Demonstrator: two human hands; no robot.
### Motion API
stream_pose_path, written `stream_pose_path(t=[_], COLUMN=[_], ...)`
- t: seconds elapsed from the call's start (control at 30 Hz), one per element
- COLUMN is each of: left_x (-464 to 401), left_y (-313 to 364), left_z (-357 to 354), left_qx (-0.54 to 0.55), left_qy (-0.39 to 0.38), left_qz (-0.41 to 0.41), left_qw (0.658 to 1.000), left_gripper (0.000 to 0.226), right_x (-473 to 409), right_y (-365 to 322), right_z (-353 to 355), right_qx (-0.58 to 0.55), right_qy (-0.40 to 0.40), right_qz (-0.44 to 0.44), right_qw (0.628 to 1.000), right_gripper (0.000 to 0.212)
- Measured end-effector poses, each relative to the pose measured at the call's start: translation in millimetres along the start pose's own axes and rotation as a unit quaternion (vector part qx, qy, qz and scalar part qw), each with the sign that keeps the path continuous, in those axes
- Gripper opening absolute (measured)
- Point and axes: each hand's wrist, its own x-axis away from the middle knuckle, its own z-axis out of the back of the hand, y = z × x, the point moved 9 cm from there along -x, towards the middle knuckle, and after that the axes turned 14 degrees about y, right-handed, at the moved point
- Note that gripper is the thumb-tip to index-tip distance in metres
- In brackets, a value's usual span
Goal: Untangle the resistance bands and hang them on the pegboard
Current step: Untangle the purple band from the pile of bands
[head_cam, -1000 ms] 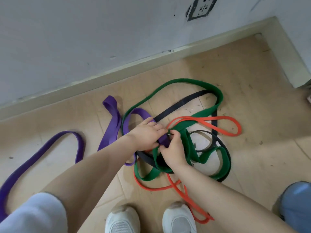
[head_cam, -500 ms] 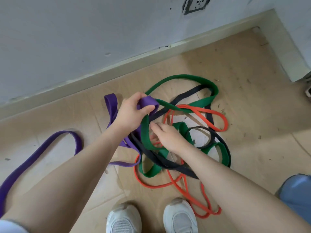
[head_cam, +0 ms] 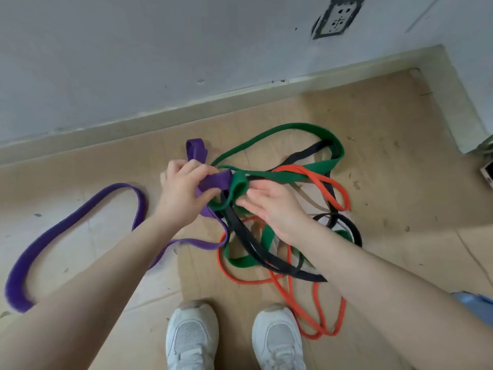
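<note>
A tangle of resistance bands lies on the wooden floor in front of my feet. My left hand (head_cam: 184, 194) grips the wide purple band (head_cam: 72, 231) at a raised fold, and the rest of it trails in a long loop to the left. The green band (head_cam: 293, 132) is hooked over the purple fold and lifted with it. My right hand (head_cam: 272, 206) is held with straight fingers beside the lifted green fold, touching it or nearly so. The black band (head_cam: 256, 252) and the thin orange band (head_cam: 317, 316) cross under the green one. No pegboard is in view.
A grey wall with a skirting board (head_cam: 240, 100) runs across the back, and a wall socket (head_cam: 337, 18) sits high on the right. My two white shoes (head_cam: 192, 337) stand just below the tangle. A blue thing (head_cam: 477, 305) shows at the right edge.
My left hand has lifted the purple fold up and to the left, dragging the green band with it. My right hand has let go of the bands and opened.
</note>
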Motion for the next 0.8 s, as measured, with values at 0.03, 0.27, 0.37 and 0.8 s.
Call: stream_pose_path(t=[0.03, 0.27, 0.37, 0.8], left_x=[8, 55, 62, 72], left_y=[-4, 0, 3, -28], left_z=[4, -3, -8, -9], left_qx=[-0.039, -0.104, -0.098, -0.079], left_qy=[0.006, 0.019, 0.004, 0.033], left_qz=[-0.033, -0.198, -0.199, -0.124], left_qw=[0.999, 0.975, 0.975, 0.989], left_gripper=[0.020, 0.015, 0.024, 0.019], right_x=[11, -28, -51, -112], right_y=[5, -62, -35, -54], right_z=[-8, -18, -77, -23], right_qx=[0.135, 0.501, 0.620, 0.570], right_qy=[-0.078, 0.048, -0.085, 0.136], right_qz=[0.005, 0.375, 0.389, 0.287], right_qw=[0.988, 0.778, 0.676, 0.758], right_gripper=[0.031, 0.044, 0.073, 0.033])
